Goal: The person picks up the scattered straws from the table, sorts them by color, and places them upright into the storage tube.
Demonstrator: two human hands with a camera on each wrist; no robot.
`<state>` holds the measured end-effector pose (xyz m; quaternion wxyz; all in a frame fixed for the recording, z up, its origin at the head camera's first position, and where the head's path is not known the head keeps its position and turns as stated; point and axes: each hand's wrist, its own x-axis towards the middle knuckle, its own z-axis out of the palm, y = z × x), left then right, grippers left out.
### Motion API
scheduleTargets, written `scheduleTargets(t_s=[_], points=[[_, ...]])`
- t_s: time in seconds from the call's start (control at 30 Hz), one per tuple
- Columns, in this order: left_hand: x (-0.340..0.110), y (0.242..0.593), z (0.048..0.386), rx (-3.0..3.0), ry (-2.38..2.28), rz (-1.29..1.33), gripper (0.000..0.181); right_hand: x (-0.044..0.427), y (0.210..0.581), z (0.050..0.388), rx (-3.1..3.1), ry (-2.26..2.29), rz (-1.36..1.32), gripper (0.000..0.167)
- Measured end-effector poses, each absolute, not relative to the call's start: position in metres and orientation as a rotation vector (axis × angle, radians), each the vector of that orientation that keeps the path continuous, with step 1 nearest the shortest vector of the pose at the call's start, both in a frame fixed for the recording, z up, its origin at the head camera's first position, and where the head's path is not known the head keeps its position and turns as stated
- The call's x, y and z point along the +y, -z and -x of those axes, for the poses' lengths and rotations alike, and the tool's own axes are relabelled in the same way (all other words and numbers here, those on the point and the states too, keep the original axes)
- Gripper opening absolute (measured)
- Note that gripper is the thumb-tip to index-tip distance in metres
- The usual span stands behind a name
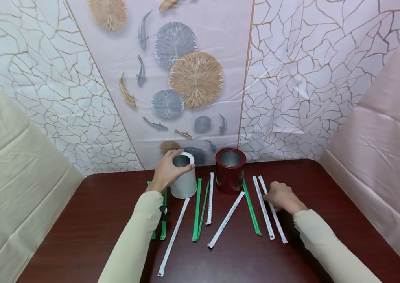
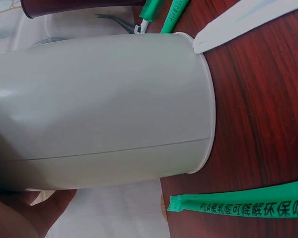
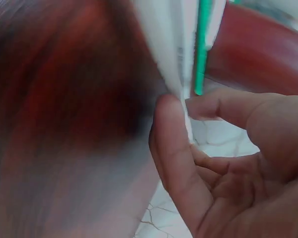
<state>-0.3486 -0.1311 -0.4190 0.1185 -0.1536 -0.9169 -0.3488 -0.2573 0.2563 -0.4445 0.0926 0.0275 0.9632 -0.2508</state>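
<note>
My left hand [image 1: 169, 169] holds the white can [image 1: 184, 186] near its rim, thumb on the near right side and fingers behind. The can stands upright, its mouth facing up; its plain side [image 2: 99, 99] fills the left wrist view. On the right, my right hand [image 1: 282, 197] pinches the outermost white wrapped straw [image 1: 279, 226] between thumb and fingertips. Another white wrapped straw [image 1: 264, 212] lies just left of it. In the right wrist view, the pinched straw [image 3: 161, 44] is blurred, and the fingers [image 3: 176, 144] partly cover it.
A dark red can [image 1: 229, 177] stands upright at the table's back. Several green wrapped straws [image 1: 197, 212] and white ones [image 1: 174, 237] lie spread over the dark red table [image 1: 107, 224]. Patterned cloth [image 1: 200, 133] hangs behind the back edge, and pale cloth [image 1: 380, 157] borders the right side.
</note>
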Motion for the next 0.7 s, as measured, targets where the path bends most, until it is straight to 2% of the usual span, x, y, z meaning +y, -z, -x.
scheduleTargets(t_s=[0.07,0.17,0.3,0.43,0.7], points=[[-0.131,0.419,0.348,-2.684,1.023,0.446,0.086,0.259,0.438,0.258,2.851,0.797,-0.096,0.041],[-0.131,0.419,0.348,-2.685,1.021,0.443,0.087,0.261,0.421,0.256,2.904,0.886,-0.086,0.04],[-0.132,0.418,0.349,-2.687,1.015,0.442,0.088,0.252,0.388,0.256,3.05,1.029,-0.001,0.022],[-0.134,0.417,0.349,-2.684,1.03,0.456,0.09,0.235,0.358,0.257,3.162,1.175,0.12,0.021],[-0.133,0.418,0.347,-2.694,1.038,0.478,0.091,0.184,0.327,0.267,3.015,1.954,0.308,0.022]])
